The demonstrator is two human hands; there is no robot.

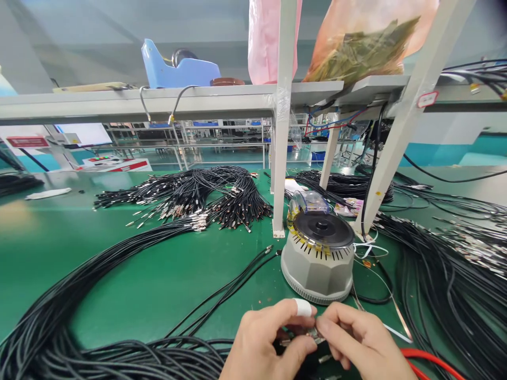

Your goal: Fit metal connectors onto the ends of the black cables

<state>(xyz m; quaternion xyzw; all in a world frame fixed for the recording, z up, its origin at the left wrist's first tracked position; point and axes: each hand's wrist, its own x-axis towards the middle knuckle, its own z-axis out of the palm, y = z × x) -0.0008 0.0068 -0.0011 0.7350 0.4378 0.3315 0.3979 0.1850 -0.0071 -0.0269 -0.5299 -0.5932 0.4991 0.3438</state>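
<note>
Both hands meet low at the near edge of the green surface (158,285), knuckles up and fingers curled inward. The left hand (269,343), a white tape band on its forefinger, and the right hand (356,338) each close their grip in a pinch on a small metal connector (315,333) between them, at the end of a thin black cable. Just beyond stands a round grey tape dispenser (319,258), ribbed at its base. Glossy black cable bundles (79,316) sweep along the left.
</note>
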